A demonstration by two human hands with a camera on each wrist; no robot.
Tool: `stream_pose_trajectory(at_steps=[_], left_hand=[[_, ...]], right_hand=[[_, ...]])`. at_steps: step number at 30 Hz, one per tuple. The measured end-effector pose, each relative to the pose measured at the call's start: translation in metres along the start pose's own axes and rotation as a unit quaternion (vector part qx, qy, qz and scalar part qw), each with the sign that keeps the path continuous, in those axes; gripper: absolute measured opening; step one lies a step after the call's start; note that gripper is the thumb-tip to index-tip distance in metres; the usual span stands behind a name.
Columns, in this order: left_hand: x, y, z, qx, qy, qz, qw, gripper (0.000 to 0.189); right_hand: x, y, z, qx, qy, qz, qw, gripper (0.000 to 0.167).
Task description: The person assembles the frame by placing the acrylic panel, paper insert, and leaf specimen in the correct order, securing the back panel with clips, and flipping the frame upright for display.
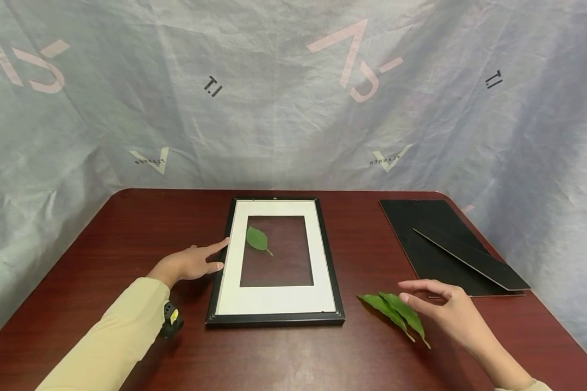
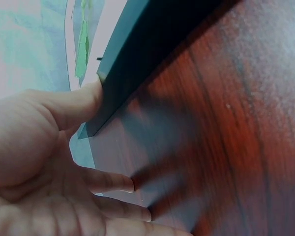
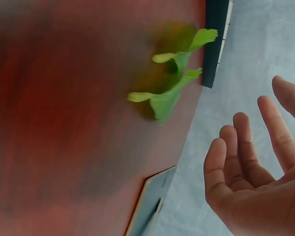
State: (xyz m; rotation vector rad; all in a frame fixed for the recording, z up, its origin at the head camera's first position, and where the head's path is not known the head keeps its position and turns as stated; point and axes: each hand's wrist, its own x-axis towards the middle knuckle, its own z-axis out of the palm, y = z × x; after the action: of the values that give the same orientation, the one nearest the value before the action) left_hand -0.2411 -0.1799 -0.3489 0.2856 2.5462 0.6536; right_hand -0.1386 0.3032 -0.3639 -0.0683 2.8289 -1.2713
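Note:
A black picture frame (image 1: pixel 274 320) with a white mat (image 1: pixel 286 300) lies flat in the middle of the table. One green leaf (image 1: pixel 257 239) is at the upper left of the mat's window, its stem pointing down to the right. My left hand (image 1: pixel 191 263) touches the frame's left side with thumb and index finger, the other fingers straight against the tabletop in the left wrist view. To the right of the frame, two more leaves (image 1: pixel 384 308) lie side by side on the table. Over them hovers my right hand (image 1: pixel 447 309), fingers loosely bent and holding nothing.
At the right edge of the table lies a black backing board (image 1: pixel 420 217), with a folded-out stand flap (image 1: pixel 474 258) angled up across it. Dark red wood makes up the tabletop (image 1: pixel 151 228). A grey printed cloth (image 1: pixel 274 108) hangs behind and at both sides.

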Motion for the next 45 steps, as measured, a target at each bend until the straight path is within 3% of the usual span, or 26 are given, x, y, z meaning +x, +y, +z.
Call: stream_pose_trajectory(at_steps=[9, 16, 28, 34, 45], left_hand=[[0.01, -0.01, 0.004, -0.009, -0.004, 0.003, 0.9999, 0.07], [0.002, -0.001, 0.001, 0.001, 0.005, 0.004, 1.0, 0.071], [0.0, -0.002, 0.001, -0.003, 0.002, 0.002, 1.0, 0.071], [0.0, -0.001, 0.003, -0.009, 0.002, 0.0, 1.0, 0.07], [0.0, -0.001, 0.002, -0.005, 0.002, 0.0, 1.0, 0.07]], right_hand=[[-0.012, 0.012, -0.001, 0.007, -0.025, 0.053, 0.9983, 0.039], [-0.021, 0.023, 0.003, -0.007, -0.03, 0.039, 0.9988, 0.034], [-0.026, 0.03, 0.004, -0.024, -0.051, 0.062, 0.9965, 0.03], [-0.025, 0.03, 0.005, -0.07, -0.062, 0.04, 0.9948, 0.025], [-0.021, 0.025, 0.013, -0.142, -0.049, 0.054, 0.9872, 0.019]])
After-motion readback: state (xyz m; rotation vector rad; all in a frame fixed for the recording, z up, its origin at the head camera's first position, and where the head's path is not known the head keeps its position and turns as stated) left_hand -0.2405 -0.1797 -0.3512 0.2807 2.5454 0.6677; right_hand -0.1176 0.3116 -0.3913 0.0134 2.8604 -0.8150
